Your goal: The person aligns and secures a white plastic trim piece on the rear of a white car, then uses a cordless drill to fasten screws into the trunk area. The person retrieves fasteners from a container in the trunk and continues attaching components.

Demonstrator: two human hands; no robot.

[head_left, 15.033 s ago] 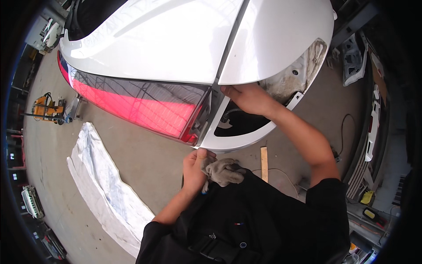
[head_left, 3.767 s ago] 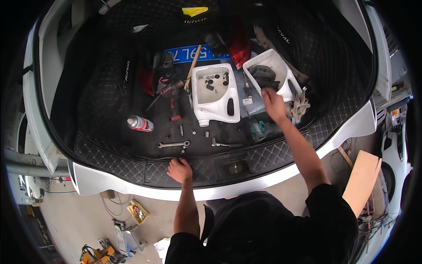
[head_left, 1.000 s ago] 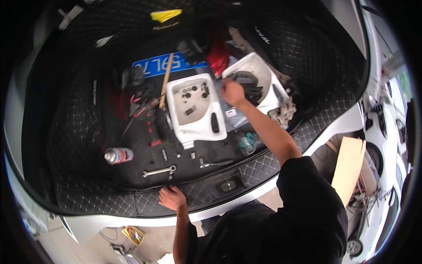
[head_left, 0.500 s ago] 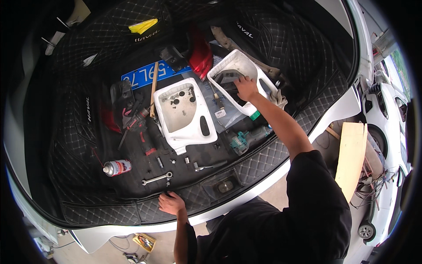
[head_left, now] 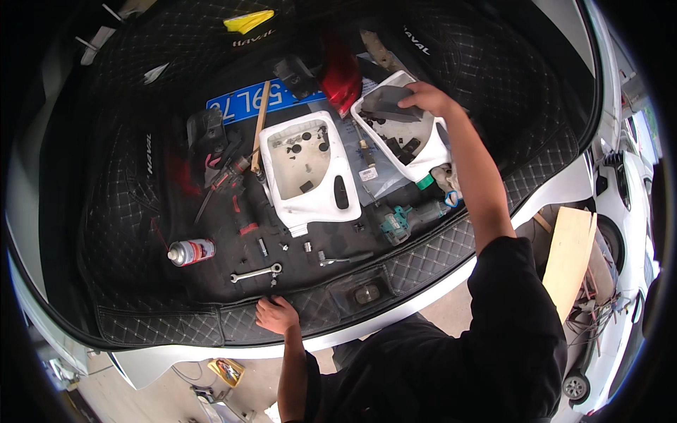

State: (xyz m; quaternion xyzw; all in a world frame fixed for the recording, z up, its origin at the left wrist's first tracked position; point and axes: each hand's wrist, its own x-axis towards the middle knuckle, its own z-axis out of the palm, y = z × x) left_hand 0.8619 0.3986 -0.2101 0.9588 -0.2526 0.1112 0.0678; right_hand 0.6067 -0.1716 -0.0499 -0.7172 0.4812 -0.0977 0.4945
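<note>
White characters (head_left: 245, 103) stand on the blue plate (head_left: 220, 111) (partly covered), pale lettering (head_left: 416, 41) on the black quilted lining (head_left: 458, 81).

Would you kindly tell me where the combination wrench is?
In the head view, the combination wrench lies left of centre, right of the spray can, beyond the left hand.

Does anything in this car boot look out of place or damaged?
Yes. A blue licence plate lies loose on the boot floor, upside down in this view, and a red lamp lies near it, both unmounted. The left jug and the green-capped jug each have a side cut away, and hold small dark parts.
</note>
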